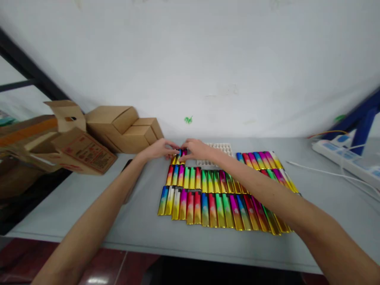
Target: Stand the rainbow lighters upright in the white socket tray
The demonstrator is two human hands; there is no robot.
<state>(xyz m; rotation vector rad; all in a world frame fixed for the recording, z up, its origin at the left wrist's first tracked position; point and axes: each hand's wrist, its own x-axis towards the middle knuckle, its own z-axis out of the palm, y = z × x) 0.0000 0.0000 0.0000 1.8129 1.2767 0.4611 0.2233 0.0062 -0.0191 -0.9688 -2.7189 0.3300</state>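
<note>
Several shiny lighters, blue, magenta and gold, stand close together at the back left end of the rows. My left hand grips this small group from its left side, fingers curled in against it. From the right, my right hand closes its fingers on the same group, and the two hands nearly meet. In front lie a middle row of lighters and a front row of lighters, side by side in rainbow colours over gold. My right forearm hides part of these rows.
A white gridded tray lies behind my right hand. Plain cardboard boxes and an open printed carton stand at left. A dark flat object lies beneath my left forearm. At right are a power strip and a white cable.
</note>
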